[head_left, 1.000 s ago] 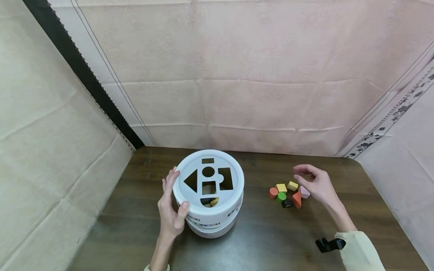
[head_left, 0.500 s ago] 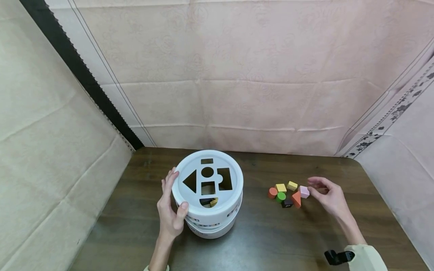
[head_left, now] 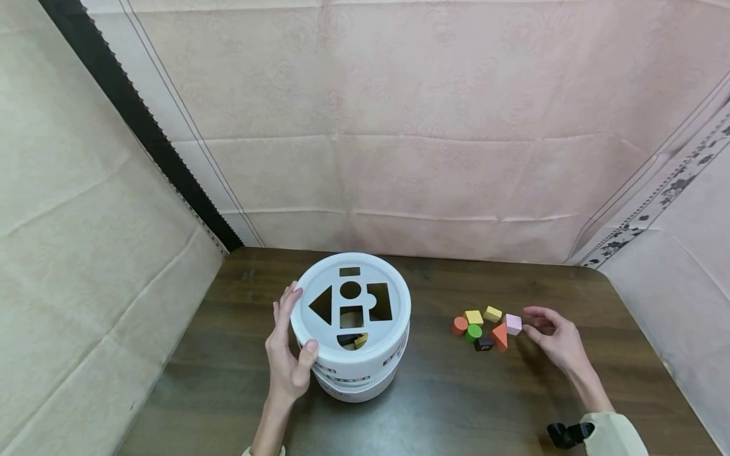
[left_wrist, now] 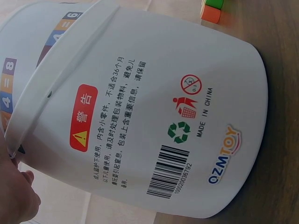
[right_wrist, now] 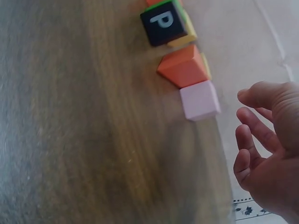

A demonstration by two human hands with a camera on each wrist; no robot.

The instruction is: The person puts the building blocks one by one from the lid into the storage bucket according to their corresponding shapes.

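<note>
Since a second ago, the right hand (head_left: 556,342) has swung from over the heap to the outer side of the pink block (head_left: 513,325); the left hand (head_left: 289,354) has stayed put. The right grip is loose, fingers softly bent and holding nothing; the right wrist view shows a gap to the pink block. The left grip spans the side of the lid (head_left: 376,269) on the white bucket (head_left: 365,381), thumb toward the near side.

On the table (head_left: 445,399), right of the bucket, the pink block touches the orange wedge (head_left: 499,337). Close by are the black block (head_left: 484,344), green block (head_left: 473,333), red block (head_left: 459,325) and two yellow blocks (head_left: 473,317).

Trouble would likely come from that contact: a pinch landing off-centre could drive the pink block into the orange wedge and scatter the others. Pressure from the left hand on one side only might slide or tip the bucket.

A bare stretch of table separates bucket and blocks, with more toward the person. Behind, the back edge meets the hanging cloth (head_left: 422,177), so room is tighter there; the right edge lies well beyond the right hand.
</note>
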